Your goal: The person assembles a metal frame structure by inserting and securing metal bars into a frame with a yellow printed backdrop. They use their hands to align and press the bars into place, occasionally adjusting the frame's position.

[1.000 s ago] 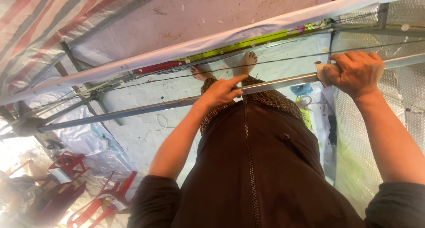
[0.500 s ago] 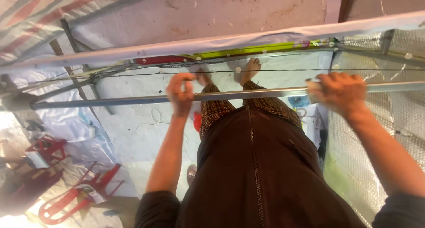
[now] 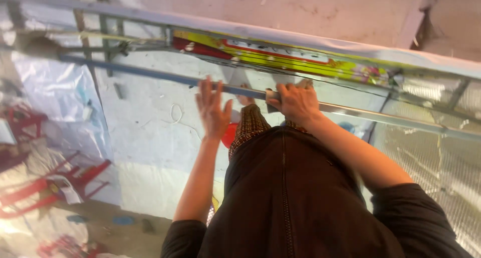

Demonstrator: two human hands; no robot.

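A long grey metal bar [image 3: 150, 75] runs across the view in front of me, from upper left to right. My right hand [image 3: 296, 101] is closed around the bar near its middle, with a small pale object under the fingers. My left hand [image 3: 213, 107] hovers just below the bar with fingers spread and holds nothing. Beyond the bar lies a yellow, green and red printed strip [image 3: 280, 55] along a white-wrapped rail [image 3: 320, 37]. My dark zipped top and patterned trousers [image 3: 249, 125] fill the lower middle.
Red metal chairs [image 3: 55, 180] stand on the floor at lower left beside white plastic sheeting [image 3: 50, 97]. Shiny silver sheeting [image 3: 436, 163] hangs at the right. A thin white cord [image 3: 173, 115] lies on the pale floor below.
My left hand has let go of the bar and opened. My right hand has slid left along the bar toward the middle. The view has swung, tilting the bar.
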